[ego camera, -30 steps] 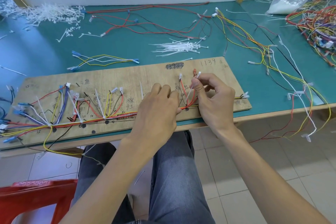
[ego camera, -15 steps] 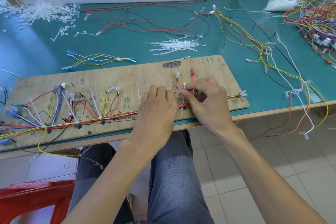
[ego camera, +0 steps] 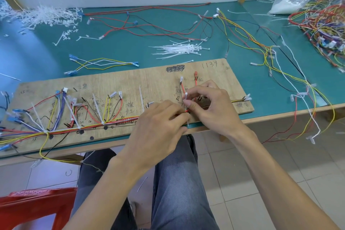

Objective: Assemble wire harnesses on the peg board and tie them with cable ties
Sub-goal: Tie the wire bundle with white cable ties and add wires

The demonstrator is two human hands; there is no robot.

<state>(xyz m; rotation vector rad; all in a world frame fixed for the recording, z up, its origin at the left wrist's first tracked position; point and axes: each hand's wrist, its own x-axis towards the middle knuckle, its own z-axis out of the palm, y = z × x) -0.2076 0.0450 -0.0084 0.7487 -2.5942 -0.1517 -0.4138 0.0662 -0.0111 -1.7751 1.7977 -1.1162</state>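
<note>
Head view, only view.

- Peg board [ego camera: 130, 80] lies flat on the teal counter [ego camera: 121, 46], its near edge along the counter's near edge.
- Harness [ego camera: 89, 127]: red, yellow, white and black wires run as one trunk along the board's near edge, with branches fanning toward its far edge. White ties already cinch the left half of the board.
- Right hand [ego camera: 211, 106], over the board's right half: the grip is thumb and forefinger pinching the upper end of a white cable tie [ego camera: 186, 97]. The tie's tail pokes out past the board's near edge.
- Left hand [ego camera: 160, 123], just left of the tie: fingers curled down onto the trunk. The back of the hand hides the pads, so I cannot tell whether this grip pinches the wires or only presses them.
- Spare ties [ego camera: 179, 49] lie in a loose sheaf beyond the board's far edge.

Handling, as judged: wires are light and limp and will splay unless held together close to the tie point. The tie is thin, springy, slick nylon. Take it close to the head and pull the tail straight, steadying the trunk right beside the loop. Overtightening could nick the insulation.
</note>
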